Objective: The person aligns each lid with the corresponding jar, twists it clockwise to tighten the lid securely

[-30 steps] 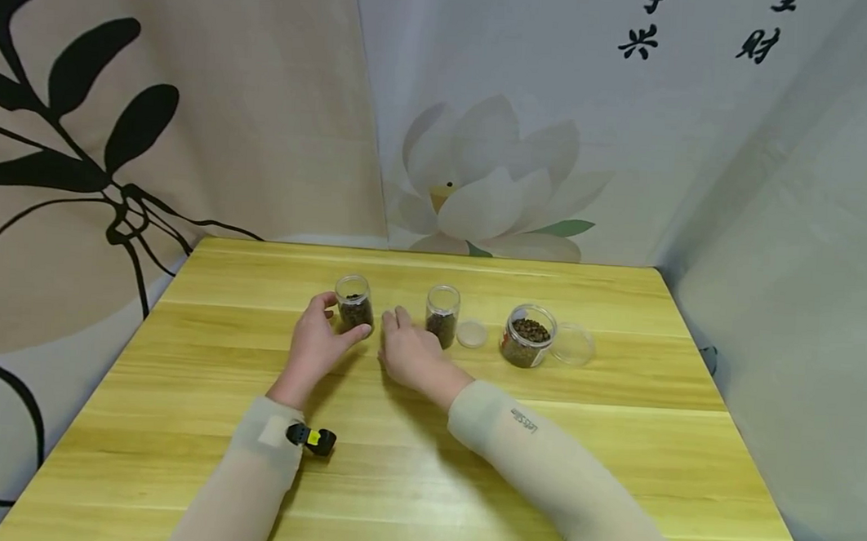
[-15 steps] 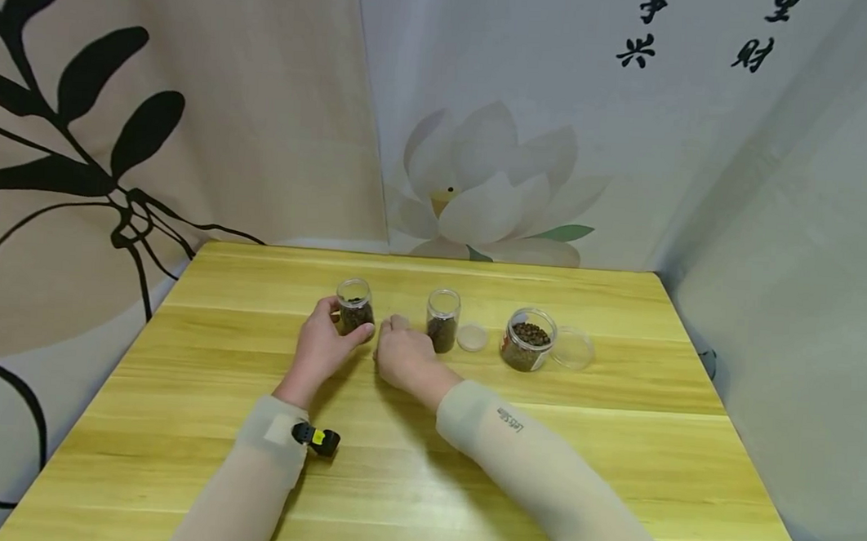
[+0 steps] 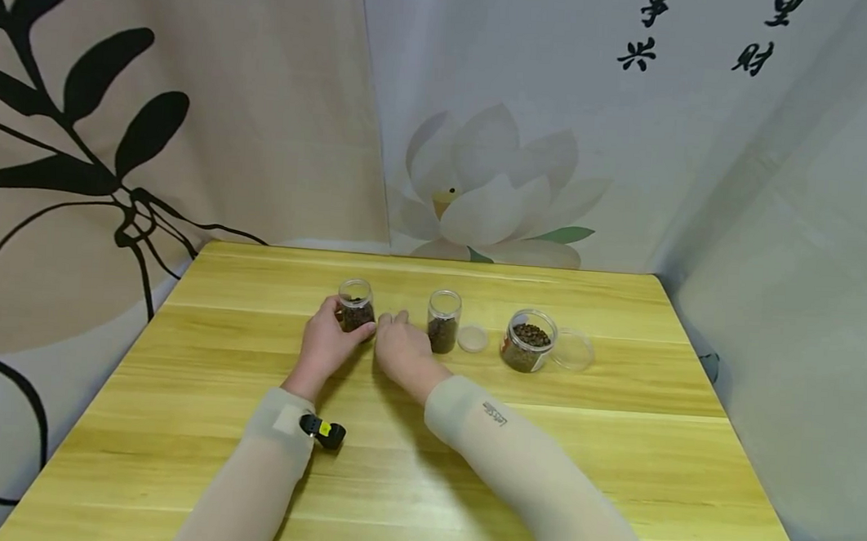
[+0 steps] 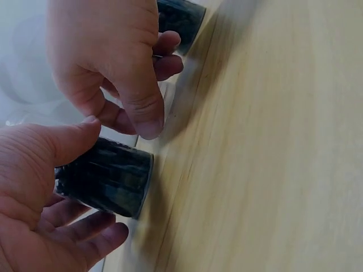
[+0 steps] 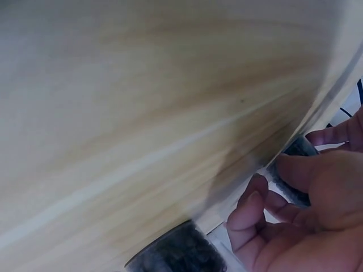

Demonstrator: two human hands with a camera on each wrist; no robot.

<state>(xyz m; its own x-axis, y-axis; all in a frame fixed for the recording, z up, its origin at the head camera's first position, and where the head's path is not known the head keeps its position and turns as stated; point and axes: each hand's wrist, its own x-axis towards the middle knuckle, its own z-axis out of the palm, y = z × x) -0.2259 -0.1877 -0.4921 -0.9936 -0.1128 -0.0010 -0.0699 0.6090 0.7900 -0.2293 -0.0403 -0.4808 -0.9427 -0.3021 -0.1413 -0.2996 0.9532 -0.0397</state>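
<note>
My left hand (image 3: pixel 324 348) grips a small clear jar (image 3: pixel 357 309) partly filled with dark grains. In the left wrist view its thumb lies on one side of the jar (image 4: pixel 110 175), with the other fingers round the far side. My right hand (image 3: pixel 405 352) is low at the tabletop between this jar and a second similar jar (image 3: pixel 443 323). The right fingers are bent, with the thumb (image 4: pixel 148 122) near the jar in my left hand. A pale, clear edge (image 4: pixel 167 93) shows behind that thumb; I cannot tell whether the fingers pinch it.
A round clear lid (image 3: pixel 472 338) lies right of the second jar. Farther right stands a wider open jar (image 3: pixel 529 341) of brown grains, with a larger clear lid (image 3: pixel 573 349) beside it. A printed cloth (image 3: pixel 484 142) hangs behind the wooden table (image 3: pixel 392 497).
My right hand has moved slightly left toward the left-hand jar, and its fingers have bent more. The left hand keeps its grip on the jar. The head view has shifted slightly.
</note>
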